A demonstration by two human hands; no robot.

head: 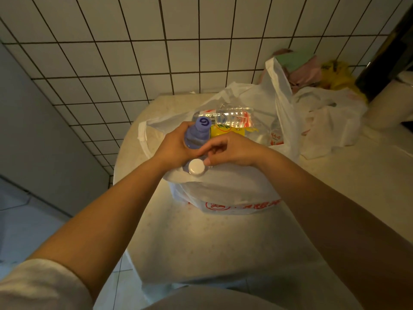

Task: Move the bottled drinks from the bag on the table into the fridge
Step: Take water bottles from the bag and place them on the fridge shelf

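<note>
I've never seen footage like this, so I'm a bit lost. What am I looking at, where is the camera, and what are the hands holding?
There is no machine here. A person wears one wide-angle camera on the head, looking forward and down, so you see their own two bare arms reaching out. That lens bends the tiled wall.

On the pale table stands an open white bag with red print, with bottles inside. The left hand grips a purple-capped bottle at the bag's mouth. The right hand has its fingertips at a white-capped bottle beside it; a firm grip cannot be confirmed. A clear bottle lies deeper in, next to a yellow package. More bags sit behind. No fridge is in view.
</note>
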